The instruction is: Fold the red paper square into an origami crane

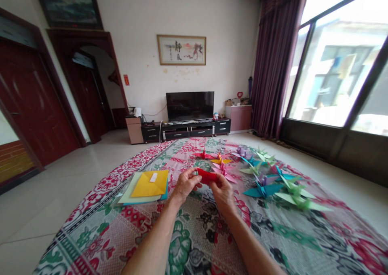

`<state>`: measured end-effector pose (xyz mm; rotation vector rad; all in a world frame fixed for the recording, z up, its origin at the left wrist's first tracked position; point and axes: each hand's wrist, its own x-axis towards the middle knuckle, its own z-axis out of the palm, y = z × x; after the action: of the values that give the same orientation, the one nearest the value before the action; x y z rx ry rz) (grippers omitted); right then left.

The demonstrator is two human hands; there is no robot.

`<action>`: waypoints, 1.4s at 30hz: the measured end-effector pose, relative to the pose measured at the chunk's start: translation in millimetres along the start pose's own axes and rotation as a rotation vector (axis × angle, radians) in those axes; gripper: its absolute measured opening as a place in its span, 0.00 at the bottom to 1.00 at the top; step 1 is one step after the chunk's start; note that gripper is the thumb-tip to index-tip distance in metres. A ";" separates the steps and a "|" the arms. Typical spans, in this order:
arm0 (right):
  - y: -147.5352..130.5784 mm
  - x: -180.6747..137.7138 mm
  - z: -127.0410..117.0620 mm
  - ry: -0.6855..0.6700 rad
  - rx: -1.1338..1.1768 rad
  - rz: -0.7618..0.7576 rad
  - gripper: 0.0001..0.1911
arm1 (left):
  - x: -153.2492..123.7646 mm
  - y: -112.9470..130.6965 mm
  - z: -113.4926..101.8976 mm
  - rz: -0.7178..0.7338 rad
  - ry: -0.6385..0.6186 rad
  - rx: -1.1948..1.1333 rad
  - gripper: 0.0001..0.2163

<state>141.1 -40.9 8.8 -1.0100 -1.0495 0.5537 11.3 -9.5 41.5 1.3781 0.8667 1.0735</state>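
Observation:
A small piece of folded red paper point(206, 175) is held up between my two hands, above the patterned cloth. My left hand point(185, 184) pinches its left end between thumb and fingers. At the opposite end, my right hand point(222, 191) grips the paper the same way. The fingertips partly cover it, so its full folded shape is hidden. Just beyond my hands stand a red paper crane point(204, 154), an orange one point(220, 159) and a pink one point(223, 170).
Several blue, green and purple paper cranes point(263, 189) spread across the cloth point(145, 234) to the right. Left of my hands lies a stack of coloured paper topped by a yellow sheet point(145, 188). A television point(190, 106) on a low cabinet stands by the far wall.

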 end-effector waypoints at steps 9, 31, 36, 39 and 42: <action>1.9 -3.6 -2.9 -0.008 -0.398 -0.339 0.13 | 0.1 1.2 5.3 -0.229 0.055 -0.199 0.21; -24.0 -8.1 -3.7 -0.082 0.012 0.115 0.15 | -1.9 -0.9 13.8 -0.176 0.107 0.063 0.15; -30.0 -8.8 -4.1 -0.079 0.029 0.113 0.13 | -1.2 -3.2 14.6 -0.140 0.054 0.111 0.16; -30.1 -9.0 -3.5 -0.092 0.058 0.142 0.14 | -1.3 -2.8 15.2 -0.139 0.045 0.083 0.14; -29.3 -9.3 -3.1 -0.100 0.076 0.154 0.16 | -2.2 -1.8 15.2 -0.128 0.052 0.055 0.13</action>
<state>137.7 -63.0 30.1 -1.0099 -1.0364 0.7715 25.1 -16.2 40.1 1.3265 1.0160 0.9971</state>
